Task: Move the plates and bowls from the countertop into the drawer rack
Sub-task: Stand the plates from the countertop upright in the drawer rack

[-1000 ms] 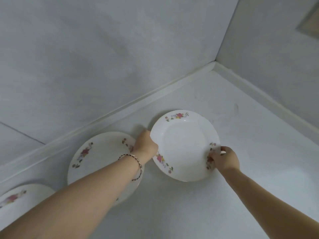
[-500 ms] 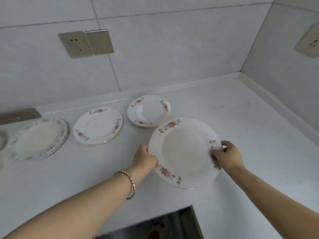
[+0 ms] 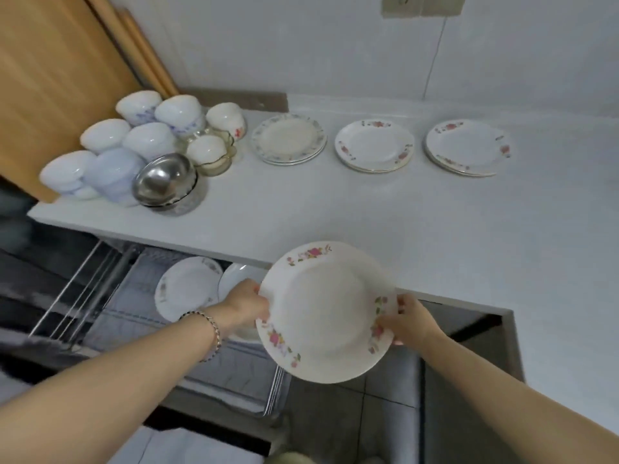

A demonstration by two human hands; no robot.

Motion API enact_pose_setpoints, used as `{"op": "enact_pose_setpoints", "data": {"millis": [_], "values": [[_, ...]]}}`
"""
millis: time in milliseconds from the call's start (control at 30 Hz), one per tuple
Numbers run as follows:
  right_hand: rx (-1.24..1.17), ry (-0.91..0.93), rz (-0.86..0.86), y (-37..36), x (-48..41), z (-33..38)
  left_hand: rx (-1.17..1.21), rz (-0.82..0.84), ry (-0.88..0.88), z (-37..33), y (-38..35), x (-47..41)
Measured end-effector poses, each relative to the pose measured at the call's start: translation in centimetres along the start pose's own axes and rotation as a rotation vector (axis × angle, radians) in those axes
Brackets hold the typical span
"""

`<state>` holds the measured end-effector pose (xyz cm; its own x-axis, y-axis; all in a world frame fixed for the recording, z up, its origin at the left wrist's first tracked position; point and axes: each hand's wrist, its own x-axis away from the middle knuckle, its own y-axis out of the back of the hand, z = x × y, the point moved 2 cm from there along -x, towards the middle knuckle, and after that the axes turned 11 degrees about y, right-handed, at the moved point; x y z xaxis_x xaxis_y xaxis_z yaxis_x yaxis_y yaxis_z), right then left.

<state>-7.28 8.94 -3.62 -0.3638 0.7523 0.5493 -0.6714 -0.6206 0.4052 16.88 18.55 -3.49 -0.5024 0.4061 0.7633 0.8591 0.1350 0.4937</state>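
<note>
Countertop (image 3: 368, 212) to drawer rack (image 3: 83, 296), lower left: that's the carry in hand! Floral plate (image 3: 326, 313) hangs mid-frame off the counter edge, with the left hand (image 3: 246, 306) and right hand (image 3: 410, 321) curled on opposite rims. Next, I reckon: swing left, tip it upright and slot it beside the racked plates (image 3: 187, 289). Count: three plate stacks (image 3: 374, 145) across the top, two plates racked, roughly eight white bowls (image 3: 149, 140) and one steel bowl (image 3: 164, 179) upper left.
</note>
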Motion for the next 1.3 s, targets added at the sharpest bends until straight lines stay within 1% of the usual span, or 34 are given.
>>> {"op": "enact_pose_setpoints", "data": {"millis": [167,233,300,433,567,767,900,1033,1200,1300], "values": [[0.037,-0.048,0.174,-11.2,-1.0,1.8,0.078,0.043,0.167,9.9,6.9,-2.7],[0.040,-0.090,0.224,-15.8,-1.8,2.2,0.103,0.077,0.179,13.4,9.2,-4.5],[0.041,-0.130,0.240,-20.2,-3.0,2.6,0.114,0.056,0.196,16.1,11.8,-6.4],[-0.007,-0.195,0.170,-29.1,-5.9,3.8,0.016,-0.018,0.207,20.9,16.7,-12.9],[-0.031,-0.246,0.104,-37.0,-8.9,5.5,-0.046,-0.063,0.231,23.9,20.8,-20.1],[-0.240,-0.335,0.049,-46.7,-15.1,6.6,-0.064,-0.152,0.234,27.5,25.5,-31.0],[-0.297,-0.363,-0.020,-51.4,-19.8,6.3,-0.061,-0.175,0.250,28.4,26.6,-37.7],[-0.318,-0.426,-0.083,-54.0,-23.2,5.3,0.033,-0.150,0.285,28.3,26.1,-42.8],[-0.238,-0.376,-0.204,-54.1,-24.5,5.4,0.161,-0.115,0.349,26.9,24.8,-45.9],[-0.318,-0.383,-0.272,-54.0,-24.4,6.0,0.167,-0.088,0.319,25.1,24.0,-46.2]]}}
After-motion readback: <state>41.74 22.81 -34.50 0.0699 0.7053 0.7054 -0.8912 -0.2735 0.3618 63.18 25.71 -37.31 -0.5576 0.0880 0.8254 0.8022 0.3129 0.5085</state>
